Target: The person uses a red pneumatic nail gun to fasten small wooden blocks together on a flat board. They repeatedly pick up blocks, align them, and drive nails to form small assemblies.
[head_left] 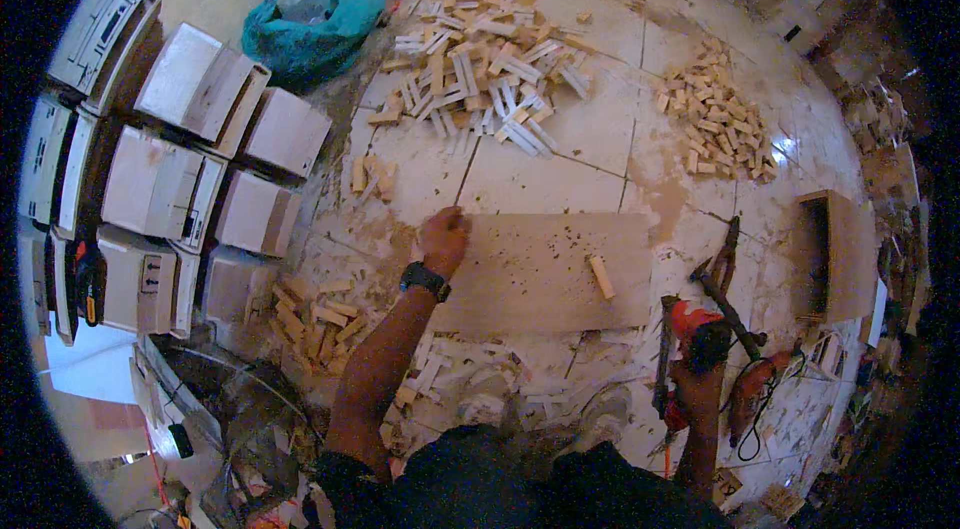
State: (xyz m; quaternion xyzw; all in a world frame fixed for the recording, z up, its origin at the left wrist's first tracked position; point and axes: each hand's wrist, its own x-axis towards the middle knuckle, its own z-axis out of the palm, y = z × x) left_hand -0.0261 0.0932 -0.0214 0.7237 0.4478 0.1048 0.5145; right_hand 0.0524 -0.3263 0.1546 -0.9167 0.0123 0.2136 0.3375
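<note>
A flat brown board [520, 274] lies on the floor in front of me, strewn with dark specks. A small wooden block [600, 277] rests on its right part. My left hand [443, 237], below a wrist with a black watch [425, 281], is at the board's far left corner. Its fingers are curled; whatever is in them is hidden. To the right of the board, my right hand [694, 384] is closed around the handle of a red and black nail gun [690, 317], which has a thin orange-red hose below.
Big heaps of wood pieces [480, 69] and small blocks [715, 114] lie beyond the board. Stacked cartons [160, 179] stand left, near a green sack [310, 24]. On the right are a hammer-like tool [728, 304] and an open brown box [835, 254].
</note>
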